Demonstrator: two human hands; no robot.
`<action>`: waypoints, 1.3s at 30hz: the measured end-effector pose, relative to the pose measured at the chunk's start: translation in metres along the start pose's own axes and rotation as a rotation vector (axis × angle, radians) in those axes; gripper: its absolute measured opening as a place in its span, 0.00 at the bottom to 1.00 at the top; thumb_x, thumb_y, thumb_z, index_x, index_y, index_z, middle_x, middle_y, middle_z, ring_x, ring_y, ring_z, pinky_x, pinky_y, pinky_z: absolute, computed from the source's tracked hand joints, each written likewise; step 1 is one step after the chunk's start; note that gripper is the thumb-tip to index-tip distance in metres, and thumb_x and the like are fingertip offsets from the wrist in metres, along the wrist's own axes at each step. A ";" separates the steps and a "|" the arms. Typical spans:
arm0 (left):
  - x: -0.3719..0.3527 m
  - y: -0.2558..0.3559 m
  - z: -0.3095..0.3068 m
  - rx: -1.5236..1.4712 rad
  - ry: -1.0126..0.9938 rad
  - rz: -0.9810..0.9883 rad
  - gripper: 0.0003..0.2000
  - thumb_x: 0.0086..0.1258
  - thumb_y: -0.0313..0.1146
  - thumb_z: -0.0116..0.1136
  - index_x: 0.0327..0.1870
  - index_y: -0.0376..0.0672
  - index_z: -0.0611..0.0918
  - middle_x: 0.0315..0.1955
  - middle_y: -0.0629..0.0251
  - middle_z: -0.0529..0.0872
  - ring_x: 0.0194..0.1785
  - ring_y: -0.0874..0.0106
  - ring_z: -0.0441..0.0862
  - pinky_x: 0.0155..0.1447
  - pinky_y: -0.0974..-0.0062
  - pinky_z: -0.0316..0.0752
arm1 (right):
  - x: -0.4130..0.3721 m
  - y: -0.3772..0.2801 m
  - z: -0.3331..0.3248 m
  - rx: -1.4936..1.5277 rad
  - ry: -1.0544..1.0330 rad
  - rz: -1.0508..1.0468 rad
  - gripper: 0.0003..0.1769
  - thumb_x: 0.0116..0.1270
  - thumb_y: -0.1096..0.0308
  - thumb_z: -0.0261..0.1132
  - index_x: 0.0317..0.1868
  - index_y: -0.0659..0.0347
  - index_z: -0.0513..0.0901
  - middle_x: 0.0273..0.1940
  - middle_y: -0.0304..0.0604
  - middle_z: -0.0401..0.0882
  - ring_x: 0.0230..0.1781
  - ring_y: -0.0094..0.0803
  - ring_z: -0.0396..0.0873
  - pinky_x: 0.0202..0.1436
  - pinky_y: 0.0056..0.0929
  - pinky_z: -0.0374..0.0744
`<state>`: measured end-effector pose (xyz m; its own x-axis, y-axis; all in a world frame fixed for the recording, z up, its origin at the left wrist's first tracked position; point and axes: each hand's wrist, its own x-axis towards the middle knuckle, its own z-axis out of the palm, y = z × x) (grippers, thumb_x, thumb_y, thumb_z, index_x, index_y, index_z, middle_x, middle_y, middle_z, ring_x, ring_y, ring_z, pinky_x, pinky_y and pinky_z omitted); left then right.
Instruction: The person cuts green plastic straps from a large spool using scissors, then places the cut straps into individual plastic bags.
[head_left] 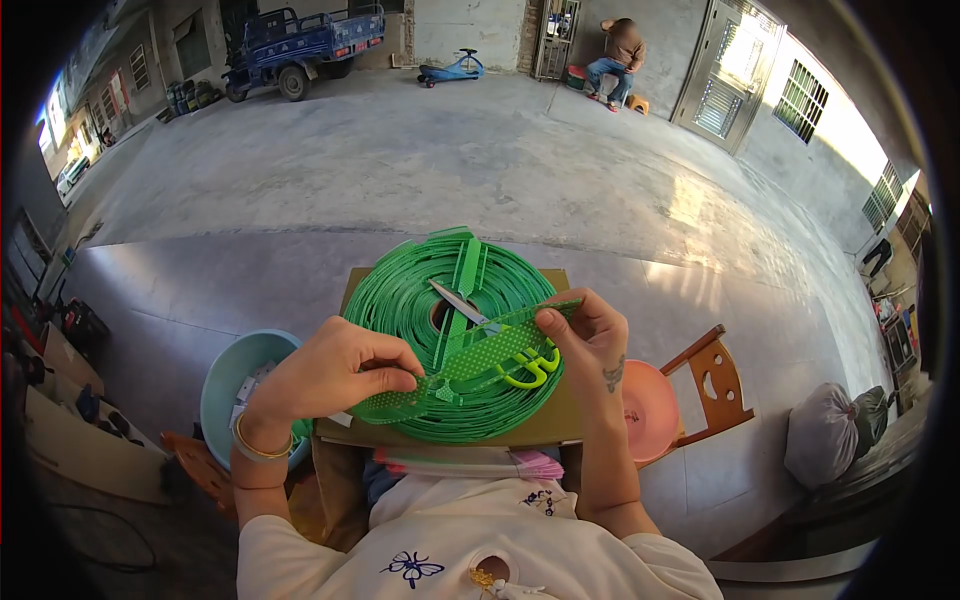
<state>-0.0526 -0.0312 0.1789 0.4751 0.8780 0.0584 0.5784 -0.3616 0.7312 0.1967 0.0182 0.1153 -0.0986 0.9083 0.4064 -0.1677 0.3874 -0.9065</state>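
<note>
A large coil of green ribbon (392,285) lies flat on a cardboard box (335,433) in front of me. Across it, a white-dotted green ribbon strip (482,366) is stretched between my hands. My left hand (340,368) pinches the strip near its left part with thumb and finger. Higher up on the right, my right hand (590,338) grips the other part between thumb and fingers. Scissors (535,372) with yellow-green handles rest on the coil, blades pointing up and left; the strip partly covers them.
A light-blue basin (222,385) with items inside stands left of the box. On the right are a pink basin (652,408), a wooden chair (722,378) and filled bags (822,435). Farther off are a seated person (618,62), a blue truck (310,40) and a ride-on toy (455,70).
</note>
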 end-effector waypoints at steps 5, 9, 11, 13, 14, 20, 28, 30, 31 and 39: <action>-0.002 0.015 -0.009 -0.144 -0.140 0.055 0.06 0.55 0.25 0.65 0.32 0.36 0.84 0.24 0.63 0.84 0.27 0.80 0.80 0.31 0.83 0.72 | 0.002 0.005 0.010 0.164 -0.064 0.081 0.07 0.61 0.72 0.65 0.36 0.67 0.78 0.30 0.36 0.79 0.28 0.17 0.74 0.32 0.17 0.76; 0.003 0.009 0.001 -0.316 -0.062 0.316 0.07 0.51 0.24 0.68 0.31 0.38 0.84 0.29 0.60 0.85 0.30 0.74 0.81 0.34 0.80 0.72 | 0.002 0.018 0.020 0.238 -0.139 0.189 0.08 0.62 0.71 0.64 0.38 0.66 0.77 0.30 0.36 0.79 0.29 0.18 0.75 0.34 0.18 0.76; 0.009 0.019 0.007 -0.100 0.163 0.474 0.07 0.50 0.23 0.68 0.31 0.38 0.85 0.33 0.58 0.85 0.34 0.71 0.82 0.42 0.77 0.72 | 0.000 0.032 0.030 0.367 -0.204 0.298 0.09 0.63 0.69 0.63 0.39 0.66 0.77 0.31 0.36 0.79 0.31 0.18 0.75 0.37 0.20 0.75; 0.015 0.025 0.012 -0.075 0.239 0.508 0.07 0.50 0.23 0.68 0.31 0.39 0.85 0.36 0.58 0.85 0.38 0.70 0.83 0.49 0.73 0.71 | -0.005 0.042 0.042 0.451 -0.308 0.378 0.10 0.63 0.68 0.63 0.40 0.65 0.76 0.33 0.36 0.79 0.34 0.19 0.74 0.41 0.21 0.74; 0.018 0.024 0.015 -0.159 0.201 0.466 0.07 0.50 0.23 0.68 0.31 0.39 0.85 0.35 0.59 0.85 0.39 0.69 0.83 0.52 0.71 0.69 | -0.009 0.046 0.050 0.472 -0.377 0.403 0.11 0.63 0.67 0.63 0.42 0.65 0.76 0.34 0.36 0.78 0.36 0.19 0.74 0.42 0.21 0.73; 0.025 0.009 0.020 -0.241 0.174 0.307 0.05 0.53 0.26 0.67 0.31 0.40 0.85 0.31 0.63 0.86 0.39 0.72 0.82 0.58 0.69 0.66 | -0.020 0.050 0.064 0.350 -0.440 0.110 0.25 0.61 0.59 0.65 0.53 0.66 0.70 0.50 0.41 0.71 0.49 0.25 0.70 0.51 0.26 0.70; 0.040 0.004 0.025 -0.195 0.292 0.270 0.07 0.54 0.29 0.68 0.32 0.38 0.84 0.29 0.64 0.86 0.33 0.77 0.79 0.55 0.72 0.68 | -0.035 0.029 0.074 0.389 -0.445 -0.024 0.31 0.64 0.55 0.61 0.59 0.65 0.62 0.52 0.40 0.67 0.55 0.26 0.65 0.56 0.29 0.67; 0.044 0.004 0.023 -0.309 0.177 0.106 0.12 0.53 0.29 0.69 0.38 0.35 0.83 0.30 0.64 0.86 0.37 0.81 0.80 0.57 0.75 0.67 | -0.037 0.037 0.083 0.457 -0.366 0.091 0.23 0.69 0.59 0.55 0.59 0.63 0.62 0.48 0.42 0.70 0.50 0.30 0.71 0.53 0.30 0.71; 0.044 0.006 0.023 -0.446 0.157 0.050 0.14 0.55 0.31 0.68 0.40 0.35 0.82 0.31 0.65 0.86 0.36 0.81 0.79 0.53 0.78 0.69 | -0.035 0.040 0.086 0.577 -0.342 0.188 0.21 0.69 0.61 0.54 0.58 0.62 0.64 0.48 0.42 0.71 0.49 0.31 0.72 0.52 0.31 0.73; 0.021 -0.055 0.026 -0.546 -0.442 -0.136 0.25 0.55 0.35 0.69 0.52 0.33 0.75 0.37 0.61 0.85 0.41 0.79 0.80 0.49 0.80 0.73 | 0.001 0.022 0.029 1.029 0.040 0.119 0.09 0.73 0.66 0.46 0.41 0.62 0.69 0.35 0.44 0.74 0.38 0.36 0.75 0.51 0.39 0.77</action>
<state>-0.0568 -0.0007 0.1223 0.7138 0.6528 -0.2538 0.2922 0.0518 0.9550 0.1647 0.0230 0.0995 -0.1397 0.9438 0.2997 -0.9179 -0.0098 -0.3967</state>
